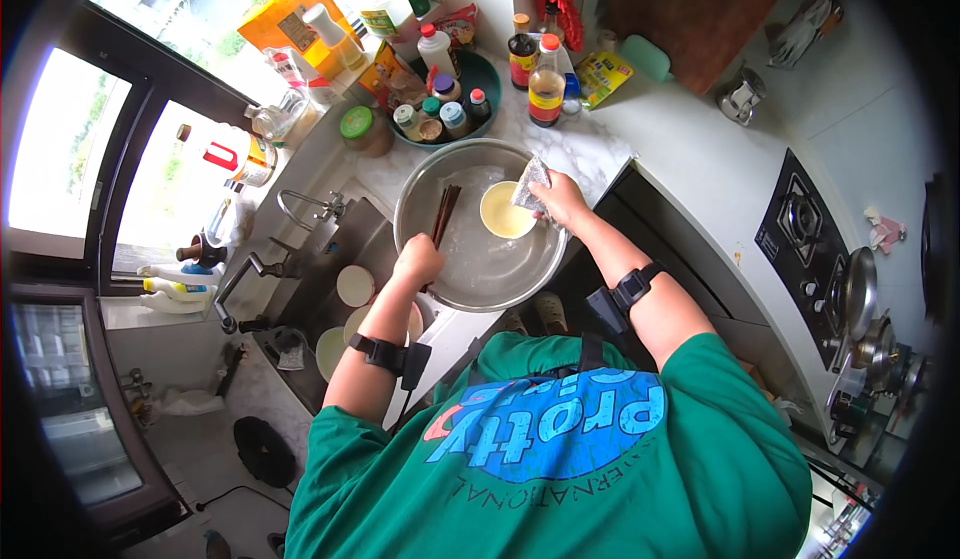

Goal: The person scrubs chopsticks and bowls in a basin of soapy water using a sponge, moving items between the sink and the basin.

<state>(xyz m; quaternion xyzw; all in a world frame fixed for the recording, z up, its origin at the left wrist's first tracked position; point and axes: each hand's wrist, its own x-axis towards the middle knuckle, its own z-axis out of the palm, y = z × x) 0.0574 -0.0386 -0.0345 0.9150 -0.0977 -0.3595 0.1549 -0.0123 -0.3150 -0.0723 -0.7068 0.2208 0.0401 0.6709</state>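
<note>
A large stainless steel basin (480, 274) stands at the counter's edge beside the sink. Dark chopsticks (447, 210) in a bundle are gripped by my left hand (420, 261) at the basin's left side, their upper ends over its inside. My right hand (562, 199) is closed on a grey-white scouring cloth (531, 184) at the rim of a pale yellow bowl (506, 214) inside the basin. Whether my right fingers also grip the bowl cannot be told.
Several bowls (355, 286) lie in the steel sink (304, 305) at the left, below a faucet (255, 266). Behind the basin stand a green tray (491, 83) of jars and sauce bottles (547, 83). A gas stove (802, 221) is at the right.
</note>
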